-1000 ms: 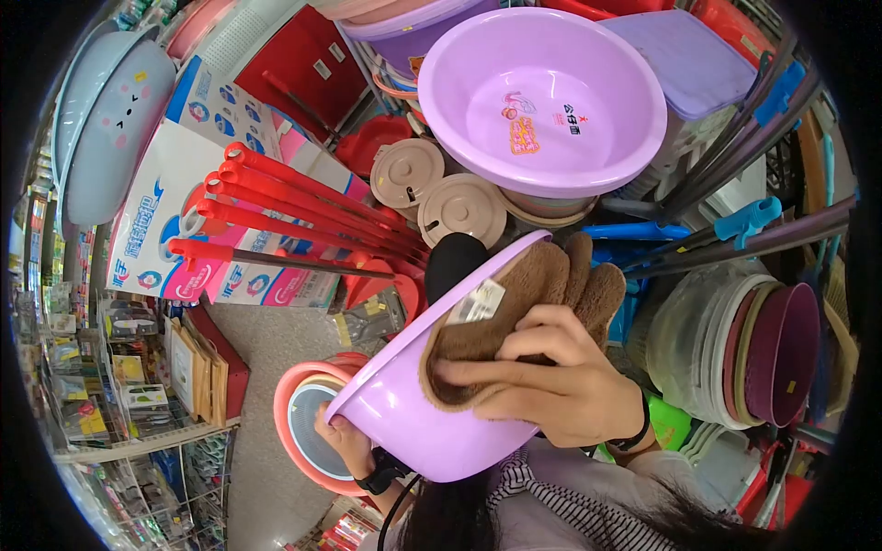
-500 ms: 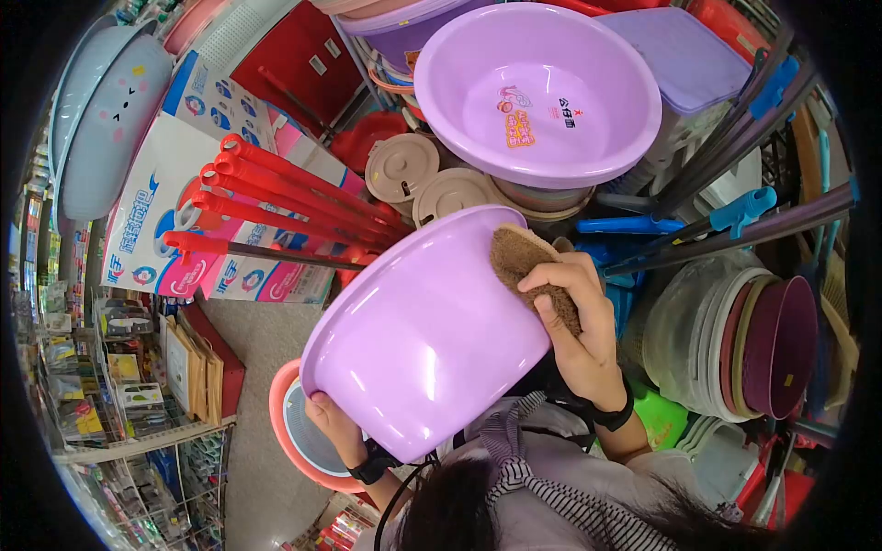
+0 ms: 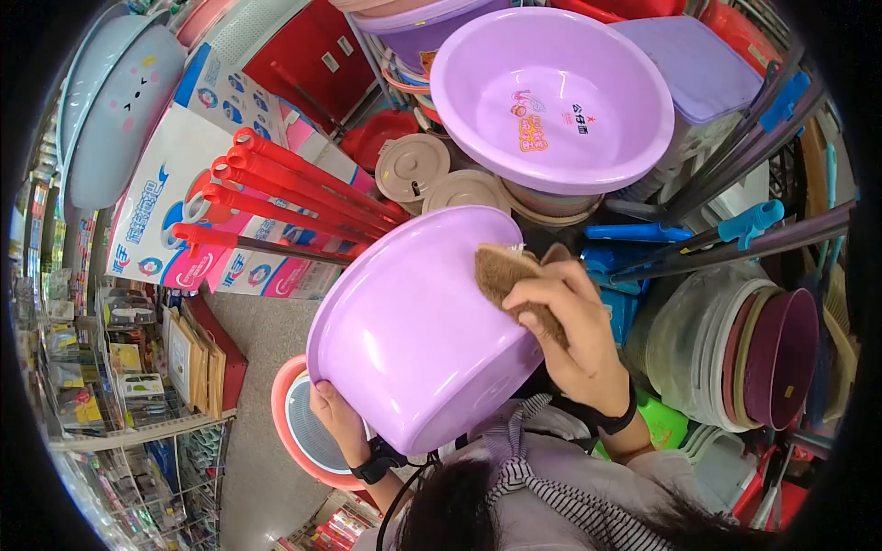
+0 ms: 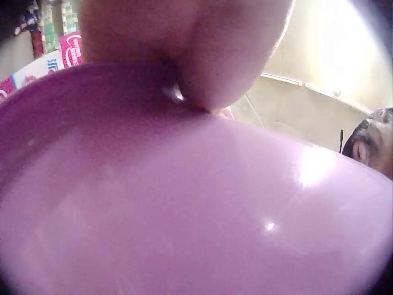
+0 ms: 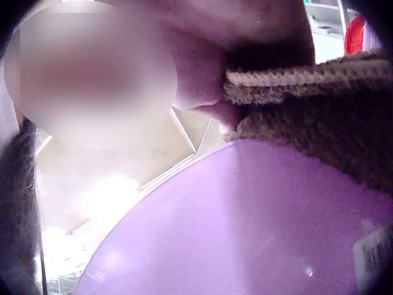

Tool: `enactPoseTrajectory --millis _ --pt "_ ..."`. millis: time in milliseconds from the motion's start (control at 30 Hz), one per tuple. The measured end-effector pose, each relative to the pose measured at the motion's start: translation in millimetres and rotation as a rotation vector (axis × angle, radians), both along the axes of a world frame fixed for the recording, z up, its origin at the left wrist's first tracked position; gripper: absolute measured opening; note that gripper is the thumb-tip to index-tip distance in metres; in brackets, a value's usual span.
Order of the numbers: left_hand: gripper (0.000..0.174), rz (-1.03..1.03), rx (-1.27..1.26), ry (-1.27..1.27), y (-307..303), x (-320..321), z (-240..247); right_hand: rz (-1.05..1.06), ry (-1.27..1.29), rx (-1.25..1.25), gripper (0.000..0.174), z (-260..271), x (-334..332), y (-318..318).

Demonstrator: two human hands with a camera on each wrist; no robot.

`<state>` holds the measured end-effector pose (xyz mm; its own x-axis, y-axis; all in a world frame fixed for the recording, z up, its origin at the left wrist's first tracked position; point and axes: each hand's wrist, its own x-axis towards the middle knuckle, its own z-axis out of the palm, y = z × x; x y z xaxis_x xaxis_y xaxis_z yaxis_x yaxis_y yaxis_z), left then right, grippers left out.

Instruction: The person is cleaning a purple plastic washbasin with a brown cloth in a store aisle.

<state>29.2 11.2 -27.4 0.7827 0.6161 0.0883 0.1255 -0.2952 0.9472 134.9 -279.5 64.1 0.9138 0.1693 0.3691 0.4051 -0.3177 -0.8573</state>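
A light purple plastic basin is tilted on its side in front of the body, its smooth outer wall facing up. My left hand grips its rim at the lower left, thumb on the outside and the other fingers hidden behind. In the left wrist view, that hand's base lies close over the basin wall. My right hand holds a folded brown plush cleaning mitt against the upper right of the outer wall. The right wrist view shows the mitt's stitched edge above the basin's purple surface.
Ahead stands another purple basin with printed stickers. Red-handled poles lean by a white-and-pink carton at left. Blue-clipped poles and stacked buckets crowd the right. An orange-pink basin sits on the floor beneath.
One second ago the mitt was spread out with its finger-shaped lobes over the rim. The basin has turned outer side up, and the right hand has brought the mitt, now folded, onto the wall.
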Motion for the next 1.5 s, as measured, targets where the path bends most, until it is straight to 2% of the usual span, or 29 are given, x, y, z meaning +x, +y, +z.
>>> enactPoseTrajectory --millis 133,200,233,333,400,433,467,533,600,633,800,900,933,1000,1067,1133,1200,1267,1333,1367,1500 --pt "0.065 0.015 -0.043 -0.003 4 -2 -4 0.076 -0.094 -0.081 0.017 0 -16 8" --pt "0.064 0.01 -0.038 -0.011 1 0 -1 0.275 -0.323 -0.191 0.018 3 -21 11" --pt "0.064 0.009 -0.038 -0.008 0 1 1 0.305 -0.34 -0.199 0.02 8 -28 16" --pt "0.06 -0.03 -0.033 -0.047 -6 5 8 0.231 -0.35 -0.243 0.019 12 -30 28" --pt "0.054 -0.026 -0.031 -0.018 -14 9 20 0.124 -0.246 -0.135 0.026 7 -17 25" --pt "0.048 -0.029 -0.033 0.087 -18 9 29 0.075 -0.146 -0.101 0.025 5 -14 26" --pt "0.048 -0.022 -0.032 0.084 -20 10 28 0.026 -0.046 -0.064 0.025 1 -11 27" --pt "0.044 -0.013 0.051 0.057 -27 12 26 0.047 -0.045 -0.039 0.022 -6 -7 30" --pt "0.042 0.007 0.066 0.058 -34 15 32 0.091 -0.153 -0.031 0.022 -7 -6 32" --pt "0.042 -0.004 0.056 0.056 -36 15 33 0.178 -0.156 -0.074 0.019 -6 -6 32" --pt "0.042 -0.05 0.009 0.097 -33 10 33 0.323 -0.237 -0.054 0.015 -10 -15 37" --pt "0.042 -0.061 -0.053 0.085 -31 9 29 0.467 -0.213 0.114 0.013 -13 -18 36" --pt "0.042 -0.038 -0.042 0.09 -30 9 26 0.467 -0.213 0.113 0.013 -16 -18 33" --pt "0.042 -0.014 -0.033 0.095 -29 10 26 0.639 -0.102 0.169 0.013 -22 -17 23" --pt "0.043 0.019 -0.049 0.164 -28 15 29 0.648 -0.042 0.133 0.009 -27 -15 11" --pt "0.041 0.057 -0.057 0.126 -30 21 27 0.418 0.21 0.244 0.009 -32 -18 -4" --pt "0.039 0.094 -0.067 0.097 -28 20 21 -0.083 0.253 0.284 0.013 -31 -23 -17" --pt "0.039 0.063 -0.101 0.087 -19 17 13 -0.373 0.142 0.512 0.016 -39 -5 -22" --pt "0.039 0.079 -0.104 0.081 -24 18 14 -0.439 0.257 0.885 0.018 -31 2 -23" --pt "0.04 0.102 -0.109 0.073 -25 18 14 -0.418 0.312 0.968 0.02 -30 3 -24" --pt "0.042 0.095 -0.159 0.025 -18 6 3 -0.339 0.33 0.992 0.027 -31 0 -19"
